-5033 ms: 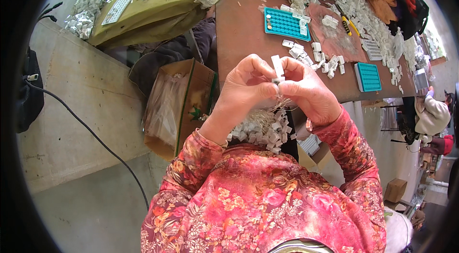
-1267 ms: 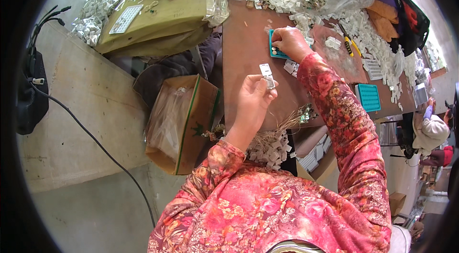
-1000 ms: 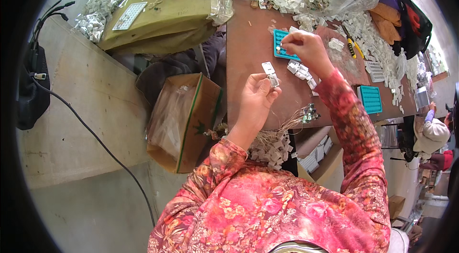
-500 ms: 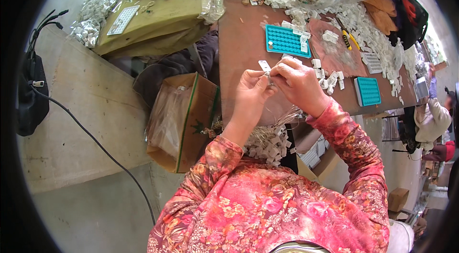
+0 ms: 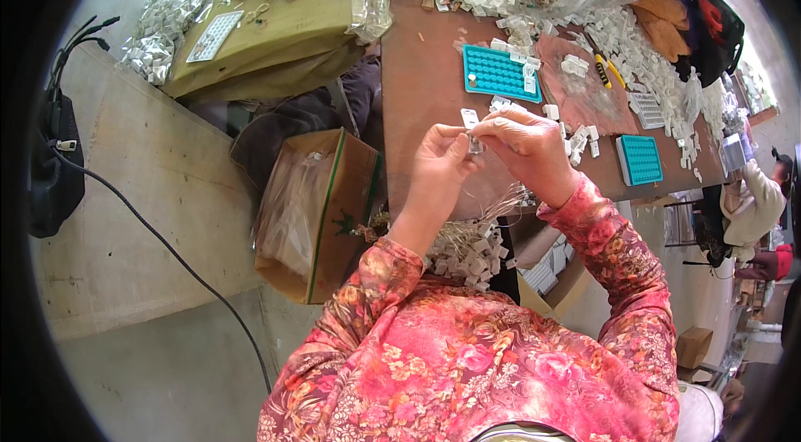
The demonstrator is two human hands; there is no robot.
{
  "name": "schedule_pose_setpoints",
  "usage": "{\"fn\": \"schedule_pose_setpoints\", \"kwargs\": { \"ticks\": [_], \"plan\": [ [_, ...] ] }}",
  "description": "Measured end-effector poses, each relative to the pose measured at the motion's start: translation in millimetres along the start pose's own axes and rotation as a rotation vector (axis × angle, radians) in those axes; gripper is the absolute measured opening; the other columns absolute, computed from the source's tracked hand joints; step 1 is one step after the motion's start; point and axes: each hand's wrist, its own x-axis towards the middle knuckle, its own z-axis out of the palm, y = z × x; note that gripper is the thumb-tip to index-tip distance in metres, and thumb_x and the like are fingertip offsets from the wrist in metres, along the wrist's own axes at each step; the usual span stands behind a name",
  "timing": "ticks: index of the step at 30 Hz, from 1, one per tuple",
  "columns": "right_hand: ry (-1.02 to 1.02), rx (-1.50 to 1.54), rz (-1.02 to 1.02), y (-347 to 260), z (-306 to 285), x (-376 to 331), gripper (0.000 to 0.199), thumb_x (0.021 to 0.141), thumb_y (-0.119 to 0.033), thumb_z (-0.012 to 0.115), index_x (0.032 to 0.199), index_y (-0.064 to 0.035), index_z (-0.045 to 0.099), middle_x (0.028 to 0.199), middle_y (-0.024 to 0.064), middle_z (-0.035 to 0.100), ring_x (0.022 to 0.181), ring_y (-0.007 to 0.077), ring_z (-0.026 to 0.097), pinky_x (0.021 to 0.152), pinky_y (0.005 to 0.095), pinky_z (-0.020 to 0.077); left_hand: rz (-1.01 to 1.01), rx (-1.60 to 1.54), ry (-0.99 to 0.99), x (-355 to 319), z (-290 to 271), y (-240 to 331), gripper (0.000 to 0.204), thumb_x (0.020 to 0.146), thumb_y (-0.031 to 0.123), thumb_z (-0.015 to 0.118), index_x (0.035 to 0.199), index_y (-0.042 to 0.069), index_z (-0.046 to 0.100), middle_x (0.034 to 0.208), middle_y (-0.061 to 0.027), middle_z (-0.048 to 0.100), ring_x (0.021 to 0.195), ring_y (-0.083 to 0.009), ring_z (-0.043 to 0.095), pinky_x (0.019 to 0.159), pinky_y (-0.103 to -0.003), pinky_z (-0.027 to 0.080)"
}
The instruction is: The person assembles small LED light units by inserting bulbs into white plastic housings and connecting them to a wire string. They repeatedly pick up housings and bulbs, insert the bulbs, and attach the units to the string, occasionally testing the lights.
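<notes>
Over the near edge of the brown table, my left hand [image 5: 442, 162] pinches a small white card [image 5: 470, 117] with dark slots in it. The card stands up above my fingertips, and its lower part is hidden by them. My right hand [image 5: 530, 146] meets it from the other side, thumb and fingers pressed together just at the card. Whatever those fingertips grip is too small to make out. Just beyond my hands lies a teal tray [image 5: 501, 73] of small pits, with a little round piece and white cards on it.
A second teal tray [image 5: 642, 160] lies to the right. Yellow-handled pliers [image 5: 602, 70] rest on a pink cloth [image 5: 567, 100] beside heaps of white cards. A cardboard box [image 5: 334, 191] with plastic bags stands at my left; an olive-covered surface [image 5: 292, 25] holds white trays.
The white card has tipped more upright and shifted slightly right between my fingers. My right hand has turned a little, its fingers straighter. The trays stay put.
</notes>
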Motion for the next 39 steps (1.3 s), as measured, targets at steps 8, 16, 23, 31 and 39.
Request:
{"fn": "schedule_pose_setpoints", "kwargs": {
  "ticks": [8,16,23,31,39],
  "plan": [
    [-0.123,0.121,0.147,4.4,-3.4,4.9,0.011,0.072,-0.006,0.070,0.083,-0.0052,0.068,0.077,0.0079,0.065,0.067,0.0250,0.063,0.061,0.0321,0.0517,-0.033,0.016,0.024,0.2,-1.6,1.2,0.008,0.096,0.014,0.056,0.101,0.007,0.054,0.099,-0.0030,0.061,0.089,-0.0104,0.058,0.076,-0.029,0.050],
    [0.074,-0.243,-0.202,5.8,20.5,-14.9,0.026,0.072,0.002,0.068,0.096,-0.0086,0.069,0.090,0.0063,0.071,0.072,0.0220,0.066,0.066,0.0323,0.0523,0.034,-0.085,0.047,1.3,0.2,-1.2,0.010,0.097,0.013,0.055,0.102,0.005,0.052,0.098,-0.0054,0.061,0.089,-0.0127,0.059,0.076,-0.029,0.050],
    [0.059,0.023,0.202,36.6,-0.4,8.9,0.025,0.081,-0.010,0.066,0.106,-0.0092,0.067,0.095,0.0124,0.068,0.083,0.0287,0.066,0.074,0.0363,0.0529,0.012,-0.068,0.104,1.3,1.5,-0.6,0.010,0.097,0.013,0.054,0.101,0.004,0.051,0.093,-0.0078,0.062,0.085,-0.0154,0.061,0.074,-0.026,0.051],
    [-0.179,-0.321,0.082,97.2,28.9,17.4,0.017,0.081,-0.008,0.063,0.098,-0.0092,0.067,0.092,0.0099,0.065,0.086,0.0301,0.063,0.075,0.0393,0.0514,-0.026,-0.013,0.127,-0.6,4.5,5.0,0.011,0.096,0.013,0.055,0.102,0.005,0.051,0.094,-0.0077,0.061,0.086,-0.0161,0.061,0.072,-0.025,0.051],
    [-0.171,-0.292,0.163,104.0,33.7,25.2,0.009,0.084,-0.011,0.060,0.089,-0.0085,0.066,0.089,0.0101,0.064,0.081,0.0310,0.063,0.070,0.0398,0.0513,-0.041,-0.026,0.119,-0.6,5.8,5.5,0.011,0.096,0.014,0.056,0.102,0.005,0.051,0.094,-0.0072,0.061,0.087,-0.0161,0.061,0.073,-0.025,0.051]
  ]
}}
